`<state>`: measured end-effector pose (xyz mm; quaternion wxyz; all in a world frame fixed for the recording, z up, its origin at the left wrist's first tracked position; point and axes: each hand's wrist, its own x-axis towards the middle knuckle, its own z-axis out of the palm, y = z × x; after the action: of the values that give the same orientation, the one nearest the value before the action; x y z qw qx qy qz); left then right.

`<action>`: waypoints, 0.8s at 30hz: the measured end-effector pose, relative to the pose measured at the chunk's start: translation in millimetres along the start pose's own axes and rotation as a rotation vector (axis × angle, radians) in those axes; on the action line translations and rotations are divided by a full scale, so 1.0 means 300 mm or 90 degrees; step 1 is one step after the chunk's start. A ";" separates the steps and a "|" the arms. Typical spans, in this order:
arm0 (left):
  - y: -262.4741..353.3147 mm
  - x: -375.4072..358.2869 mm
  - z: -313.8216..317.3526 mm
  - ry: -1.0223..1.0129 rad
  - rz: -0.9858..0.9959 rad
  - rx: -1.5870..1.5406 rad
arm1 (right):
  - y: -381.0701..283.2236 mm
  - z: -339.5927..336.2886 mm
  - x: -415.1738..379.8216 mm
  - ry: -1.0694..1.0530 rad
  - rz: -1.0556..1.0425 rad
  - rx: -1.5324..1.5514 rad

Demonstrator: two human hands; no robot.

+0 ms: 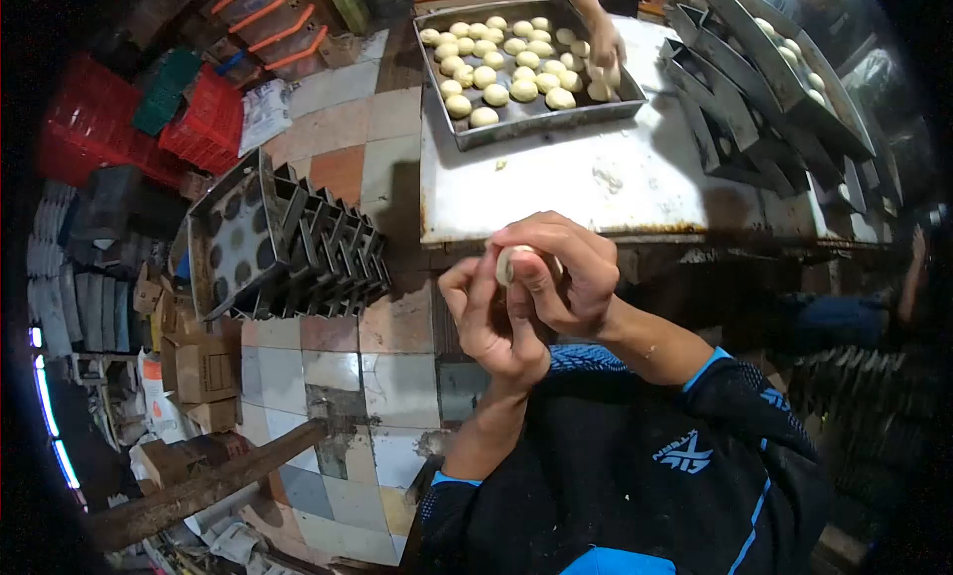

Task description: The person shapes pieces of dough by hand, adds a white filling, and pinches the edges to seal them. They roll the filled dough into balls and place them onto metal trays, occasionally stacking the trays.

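A small pale piece of dough (508,265) is pinched between my two hands, in front of my chest and short of the table edge. My left hand (499,327) is closed with its fingertips against the dough from the left and below. Curled over it from the right, my right hand (568,272) presses with the thumb at the front; its fingers hide part of the dough. Beyond my hands, a metal tray (541,127) on the white table holds rows of round dough balls (523,91).
Another person's hand (608,54) reaches into the tray's right side. Metal trays (754,89) are stacked on the white tabletop (556,193) at right. More trays (238,262) stand stacked on the tiled floor (397,377). Red crates (204,119), cardboard boxes (202,367) and a wooden beam (208,481) lie left.
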<state>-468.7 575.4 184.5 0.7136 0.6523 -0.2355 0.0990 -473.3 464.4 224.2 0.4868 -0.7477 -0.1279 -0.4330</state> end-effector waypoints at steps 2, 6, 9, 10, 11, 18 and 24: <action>0.010 0.039 -0.031 -0.083 0.077 -0.078 | -0.012 0.047 -0.020 0.018 -0.027 -0.007; -0.005 0.044 -0.102 -0.175 -0.101 -0.009 | 0.079 0.109 -0.080 0.007 0.046 -0.039; -0.037 0.051 -0.104 -0.173 -0.211 -0.033 | 0.160 0.090 -0.096 -0.033 0.093 -0.136; -0.066 0.045 -0.092 -0.166 -0.234 -0.070 | 0.180 0.066 -0.093 -0.041 0.084 -0.183; -0.096 0.034 -0.080 -0.130 -0.340 -0.271 | 0.192 0.032 -0.093 -0.051 0.078 -0.233; -0.278 0.015 0.083 -0.221 -0.646 -0.636 | 0.282 -0.205 -0.161 -0.125 0.313 -0.061; -0.335 0.153 0.197 -0.288 -0.584 -0.525 | 0.572 -0.556 -0.264 -0.210 0.359 -0.525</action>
<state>-396.0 497.1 119.3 0.8079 0.3640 -0.0960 -0.4535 -502.2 258.1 82.4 0.2230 -0.9408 0.1846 -0.1763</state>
